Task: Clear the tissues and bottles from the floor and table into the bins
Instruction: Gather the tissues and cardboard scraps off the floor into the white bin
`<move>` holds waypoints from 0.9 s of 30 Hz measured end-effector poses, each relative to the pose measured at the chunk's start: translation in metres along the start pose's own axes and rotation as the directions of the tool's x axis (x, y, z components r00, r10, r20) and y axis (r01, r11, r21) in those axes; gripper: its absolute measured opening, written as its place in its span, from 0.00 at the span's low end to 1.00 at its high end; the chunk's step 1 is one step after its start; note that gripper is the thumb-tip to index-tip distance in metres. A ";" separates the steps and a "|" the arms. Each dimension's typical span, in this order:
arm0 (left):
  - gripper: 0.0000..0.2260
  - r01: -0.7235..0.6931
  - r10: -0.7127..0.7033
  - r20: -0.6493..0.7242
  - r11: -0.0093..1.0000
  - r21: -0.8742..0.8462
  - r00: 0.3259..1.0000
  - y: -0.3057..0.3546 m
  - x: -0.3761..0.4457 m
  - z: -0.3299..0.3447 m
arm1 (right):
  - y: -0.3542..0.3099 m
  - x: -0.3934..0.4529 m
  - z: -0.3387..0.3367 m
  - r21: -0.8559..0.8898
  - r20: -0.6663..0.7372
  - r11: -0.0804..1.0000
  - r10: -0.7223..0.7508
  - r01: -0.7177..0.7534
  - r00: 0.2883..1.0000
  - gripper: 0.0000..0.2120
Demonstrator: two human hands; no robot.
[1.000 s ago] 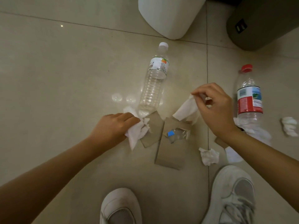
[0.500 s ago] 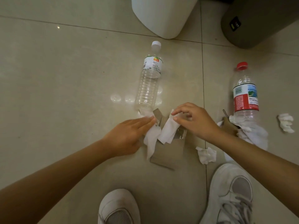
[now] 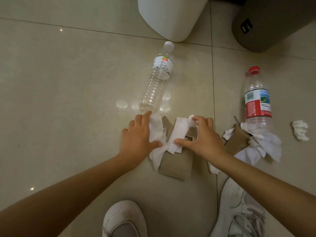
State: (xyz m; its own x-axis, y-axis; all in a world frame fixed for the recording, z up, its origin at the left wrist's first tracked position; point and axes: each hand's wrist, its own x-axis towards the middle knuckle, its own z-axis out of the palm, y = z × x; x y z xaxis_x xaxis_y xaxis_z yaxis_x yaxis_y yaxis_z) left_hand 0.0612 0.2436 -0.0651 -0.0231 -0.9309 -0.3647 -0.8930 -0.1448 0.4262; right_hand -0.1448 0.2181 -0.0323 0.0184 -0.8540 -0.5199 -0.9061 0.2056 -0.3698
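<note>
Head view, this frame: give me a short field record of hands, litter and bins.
left hand: grips a white tissue on the floor
right hand: pinches a second tissue over the brown packet
white-cap bottle: lying on the floor, untouched
red-cap bottle: lying at right, base against a tissue heap
loose tissue: far right, apart from the rest
bins: white bin and dark bin at the top

Glossy beige tile floor (image 3: 68, 100) with two clear bottles lying on it, white-capped (image 3: 156, 79) and red-capped (image 3: 257, 98). Crumpled tissues (image 3: 300, 130) and brown cardboard (image 3: 176, 163) scattered around too
</note>
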 end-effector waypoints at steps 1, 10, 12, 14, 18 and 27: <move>0.46 0.008 -0.008 0.028 1.000 -0.018 1.000 0.001 0.000 0.000 | -0.002 -0.001 0.004 0.021 -0.013 1.000 -0.005 0.005 1.000 0.45; 0.21 0.090 -0.075 0.191 0.994 -0.069 0.979 0.000 0.007 -0.010 | -0.016 -0.001 0.019 0.393 -0.104 0.919 0.056 -0.011 0.993 0.44; 0.20 0.119 -0.088 0.213 0.983 -0.138 0.973 -0.004 0.009 -0.014 | -0.017 0.000 0.015 0.499 -0.052 0.864 0.100 -0.061 0.994 0.39; 0.19 0.164 -0.107 0.208 0.946 -0.279 0.972 -0.009 0.011 -0.023 | -0.017 0.001 0.009 0.576 -0.015 0.813 0.111 -0.082 0.994 0.32; 0.20 0.236 -0.144 0.203 0.791 -0.565 0.968 -0.015 0.012 -0.047 | -0.019 0.007 -0.006 0.631 -0.029 0.775 0.078 -0.042 0.997 0.25; 0.20 0.141 -0.184 0.050 0.524 -0.840 0.982 0.001 0.018 -0.131 | -0.060 0.012 -0.088 0.687 -0.116 0.710 -0.105 0.156 0.988 0.19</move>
State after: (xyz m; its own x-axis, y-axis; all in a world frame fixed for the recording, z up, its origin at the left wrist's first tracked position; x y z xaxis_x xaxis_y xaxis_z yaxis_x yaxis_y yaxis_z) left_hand 0.1187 0.1830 0.0368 0.1194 -0.8702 -0.4780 -0.0937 -0.4892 0.8671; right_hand -0.1271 0.1539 0.0517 0.0642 -0.9207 -0.3850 -0.3500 0.3405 -0.8727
